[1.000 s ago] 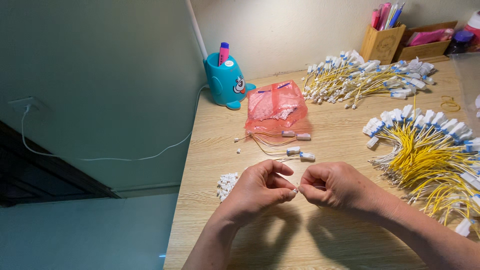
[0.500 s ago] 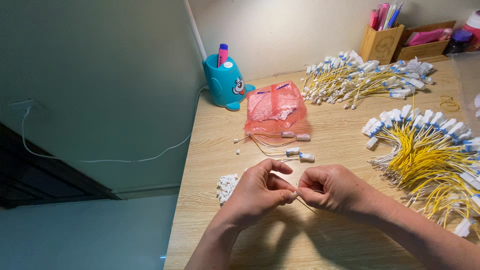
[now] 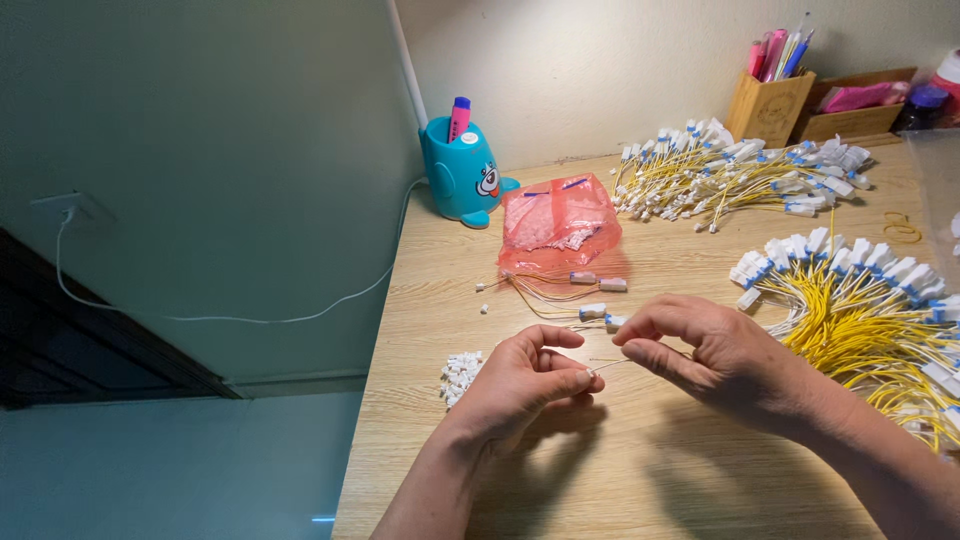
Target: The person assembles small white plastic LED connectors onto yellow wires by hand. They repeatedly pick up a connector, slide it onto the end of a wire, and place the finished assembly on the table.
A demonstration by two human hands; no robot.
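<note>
Left hand (image 3: 520, 385) and right hand (image 3: 715, 355) each pinched an end of a thin wire (image 3: 612, 363) (fingertips closed on it); a loosened pinch risked dropping it among the white connectors (image 3: 460, 375).

— What's worn on the arms?

— Nothing that shows. Both forearms come in bare from the bottom edge, with no sleeve or cuff in view.

— Rings, a watch, gloves?

— None on the left hand (image 3: 520, 385) or the right hand (image 3: 725, 360) (fingernails short and plain, as far as the view shows).
</note>
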